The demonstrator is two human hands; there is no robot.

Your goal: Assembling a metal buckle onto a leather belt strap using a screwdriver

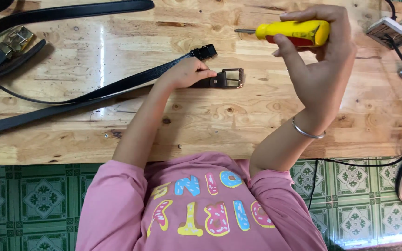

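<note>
While the left hand (187, 73) presses flat on the dark leather end of a black belt (117, 86), its fingers closed down over the strap just beside the metal buckle (231, 78), the right hand (319, 51) is raised above the wooden table (117, 135) with a yellow screwdriver (294, 32) gripped in its curled fingers. The screwdriver's shaft points left, roughly level with the table edge, and its tip hangs above and a little to the right of the buckle (not touching it). The buckle lies between the two hands, its long side running left to right, with the belt trailing off to the left; the left hand is the nearer one, already on it. A second buckle (15, 42) on another strap rests at the far left, and a white power strip (389, 30) sits at the far right.
</note>
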